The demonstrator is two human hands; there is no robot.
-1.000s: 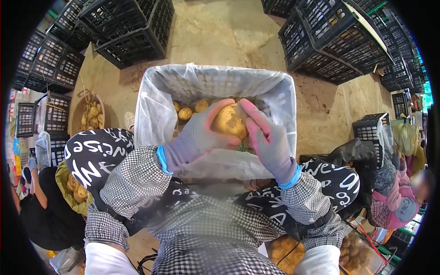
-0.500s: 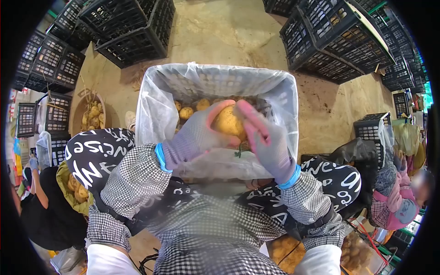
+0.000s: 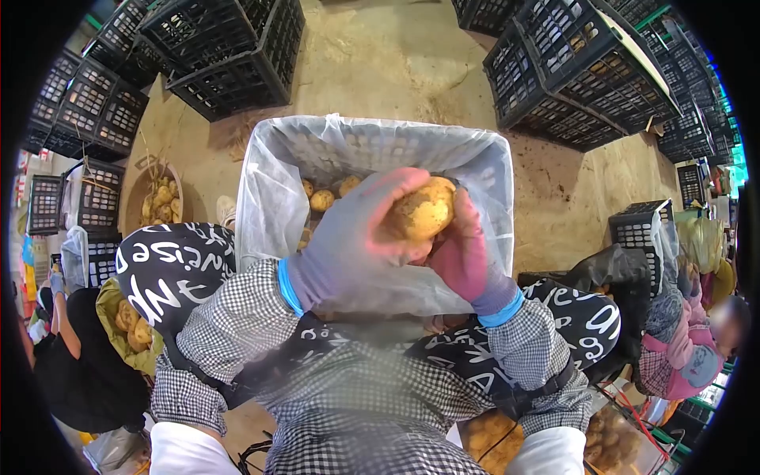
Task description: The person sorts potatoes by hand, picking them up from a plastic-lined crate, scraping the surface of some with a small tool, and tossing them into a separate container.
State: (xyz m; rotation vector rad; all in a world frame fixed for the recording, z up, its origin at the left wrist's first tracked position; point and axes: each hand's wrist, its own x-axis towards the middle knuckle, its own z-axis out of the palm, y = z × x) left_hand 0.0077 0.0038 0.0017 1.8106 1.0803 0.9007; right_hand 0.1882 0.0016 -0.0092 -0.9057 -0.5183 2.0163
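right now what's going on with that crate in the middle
The person holds a potato between the gloved left hand and right hand, above a crate lined with thin white sheeting. Some potatoes lie inside it. Stacks of black crates stand beyond.

stained tan floor (image 3: 380, 71), stacked black crates (image 3: 229, 83), plastic-lined crate (image 3: 380, 127), round basket (image 3: 181, 194) of potatoes (image 3: 162, 203)

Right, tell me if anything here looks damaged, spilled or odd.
The potato between the left hand and right hand has brown patches on its yellow skin; dirt or damage, I can't tell. Dark specks dirty the floor right of the lined crate.
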